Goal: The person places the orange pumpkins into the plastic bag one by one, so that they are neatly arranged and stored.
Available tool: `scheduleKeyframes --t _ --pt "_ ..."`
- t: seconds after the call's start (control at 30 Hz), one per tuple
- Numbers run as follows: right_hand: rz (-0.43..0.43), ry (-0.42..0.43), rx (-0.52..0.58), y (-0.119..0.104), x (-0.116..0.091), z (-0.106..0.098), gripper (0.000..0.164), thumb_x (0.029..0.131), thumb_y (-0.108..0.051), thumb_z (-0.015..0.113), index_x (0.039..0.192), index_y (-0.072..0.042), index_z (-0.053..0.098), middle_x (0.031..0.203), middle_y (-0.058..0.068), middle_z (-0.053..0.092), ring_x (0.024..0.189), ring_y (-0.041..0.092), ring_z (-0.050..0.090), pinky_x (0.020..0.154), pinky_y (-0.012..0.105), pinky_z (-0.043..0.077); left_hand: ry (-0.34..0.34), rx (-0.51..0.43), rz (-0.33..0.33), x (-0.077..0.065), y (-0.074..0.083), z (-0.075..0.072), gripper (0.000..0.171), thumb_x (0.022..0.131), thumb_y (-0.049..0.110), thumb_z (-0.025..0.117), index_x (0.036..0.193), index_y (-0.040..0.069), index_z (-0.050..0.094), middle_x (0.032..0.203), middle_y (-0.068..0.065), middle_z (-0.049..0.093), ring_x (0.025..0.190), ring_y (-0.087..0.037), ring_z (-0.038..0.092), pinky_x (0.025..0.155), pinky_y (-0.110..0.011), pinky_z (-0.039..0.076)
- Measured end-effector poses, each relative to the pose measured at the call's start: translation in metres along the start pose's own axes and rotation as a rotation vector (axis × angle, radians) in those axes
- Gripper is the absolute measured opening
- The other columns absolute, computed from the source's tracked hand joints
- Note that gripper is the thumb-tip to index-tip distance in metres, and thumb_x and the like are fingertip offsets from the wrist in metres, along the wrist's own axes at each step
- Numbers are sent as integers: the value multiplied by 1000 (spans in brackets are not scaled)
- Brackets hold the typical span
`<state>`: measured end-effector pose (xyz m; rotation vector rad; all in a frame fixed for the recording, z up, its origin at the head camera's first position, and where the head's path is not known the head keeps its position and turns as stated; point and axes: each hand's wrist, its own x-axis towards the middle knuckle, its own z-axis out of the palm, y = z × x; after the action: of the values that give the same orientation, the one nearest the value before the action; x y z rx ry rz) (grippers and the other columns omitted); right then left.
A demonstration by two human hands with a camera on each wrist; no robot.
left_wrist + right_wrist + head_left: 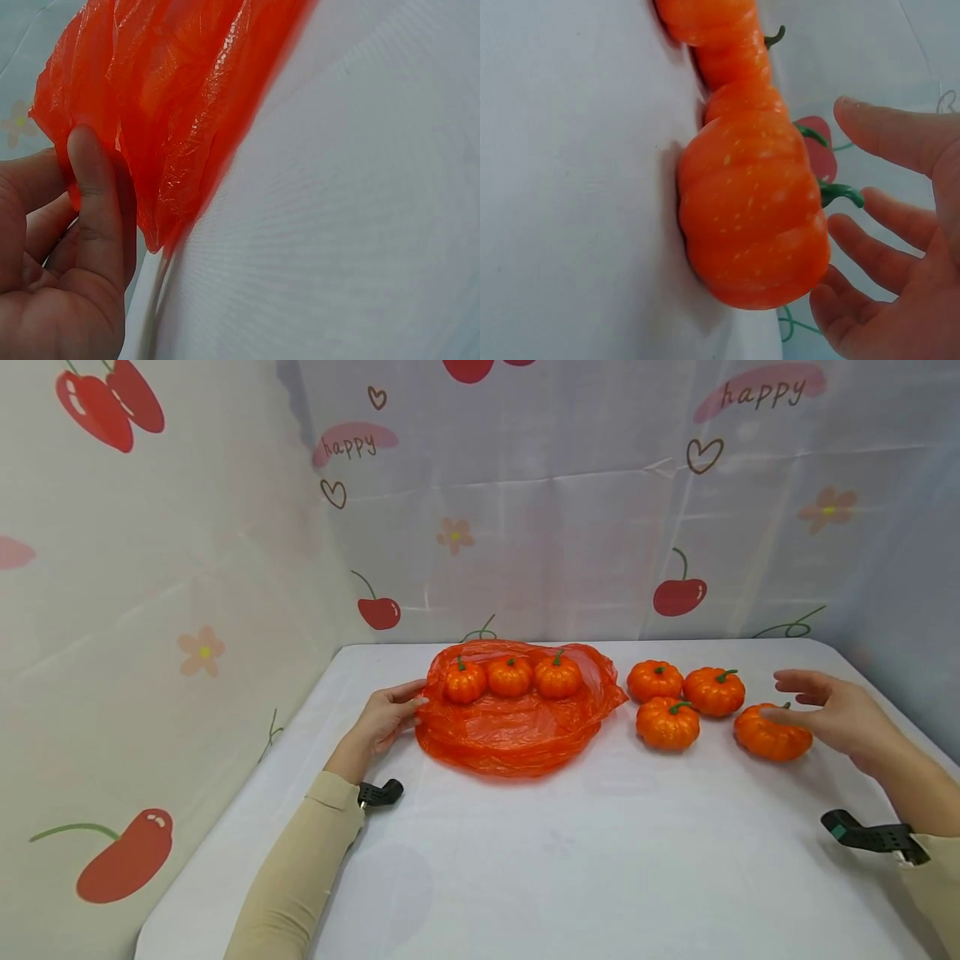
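Note:
My left hand [388, 717] pinches the left edge of a red plastic bag [517, 735] between thumb and fingers; the left wrist view shows the thumb on the crinkled film [180, 127]. Inside the spread bag three small orange pumpkins [510, 677] sit in a row along its back. My right hand [840, 714] hovers over the rightmost loose pumpkin [772, 739], thumb and fingers spread apart. In the right wrist view that pumpkin [754, 210] lies beside the fingertips, its green stem [842, 193] pointing toward the hand. Nothing is held by the right hand.
Three more pumpkins, one at the back left [655, 681], one at the back right [714, 692] and one in front [667, 724], stand between the bag and the right hand. A white table [555, 860] carries everything. Printed curtains [555, 552] enclose its back and sides.

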<state>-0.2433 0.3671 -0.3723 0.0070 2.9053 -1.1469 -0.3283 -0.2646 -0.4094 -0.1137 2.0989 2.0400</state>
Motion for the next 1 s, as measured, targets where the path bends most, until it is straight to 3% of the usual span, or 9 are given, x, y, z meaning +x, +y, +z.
scheduleKeyframes --t 0.3,0.6,1.0 --pt "-7 -95 26 10 4 3 91 98 -43 69 160 3 20 157 37 26 138 62 24 103 79 34 -1 -2 5 2 0 0 48 101 15 68 148 19 59 155 -7 51 76 -13 59 72 -18 57" --pt "-10 -208 -29 21 6 9 95 94 -41 73 161 1 20 155 42 18 135 62 21 101 83 28 5 -12 2 2 -1 0 47 101 13 67 147 18 60 153 -6 53 75 -13 60 73 -19 58" --pt "-21 -231 -127 30 5 15 106 86 -42 82 161 0 19 148 40 29 125 56 35 95 75 44 14 10 -15 1 -1 -1 46 101 17 67 146 22 60 154 -5 52 82 -15 59 74 -19 57"
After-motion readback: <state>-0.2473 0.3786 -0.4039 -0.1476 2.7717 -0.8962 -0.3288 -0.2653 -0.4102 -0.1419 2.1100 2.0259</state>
